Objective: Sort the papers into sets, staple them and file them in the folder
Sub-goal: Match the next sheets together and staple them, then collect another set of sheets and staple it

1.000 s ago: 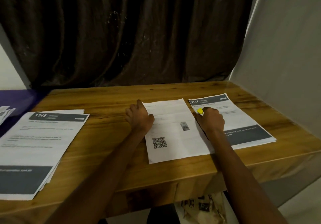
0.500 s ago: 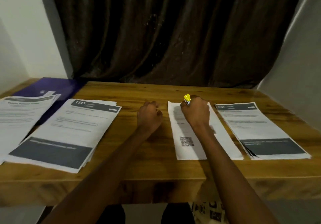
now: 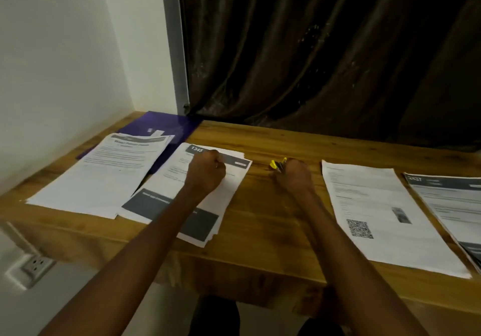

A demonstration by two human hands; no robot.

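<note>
**Four paper lots on the surface; stapler in your right hand**

Item 1. Wooden surface (image 3: 263,205), running from 9 o'clock to 3 o'clock beneath both of your arms.

Item 2. Purple folder (image 3: 166,127), lying flat at 11 o'clock in the far left corner, partly covered by papers.

Item 3. White text stack (image 3: 104,176), at 10 o'clock, overlapping the near edge of the folder.

Item 4. Stack headed "1345" (image 3: 161,192), just right of item 3 and touching it, with dark bands at its top and bottom. Your left hand (image 3: 207,171) rests on its upper half, fingers curled into a fist; whether they pinch a sheet, you cannot tell from this view.

Item 5. Yellow stapler (image 3: 277,165), at 12 o'clock, over bare wood between item 4 and item 6. Your right hand (image 3: 294,176) grips it, fingers wrapped around its body, with only the yellow and dark tip showing past the knuckles.

Item 6. Sheet with a QR code (image 3: 385,213), at 2 o'clock, lying flat just right of your right forearm.

Item 7. Stack with a dark header (image 3: 447,197), at 3 o'clock, just beside item 6 and cut off by the frame edge.

Item 8. Dark curtain (image 3: 325,49), hanging behind the surface at 12 to 2 o'clock.

Item 9. Wall socket (image 3: 36,262), at 8 o'clock, below the edge of the surface.
</note>
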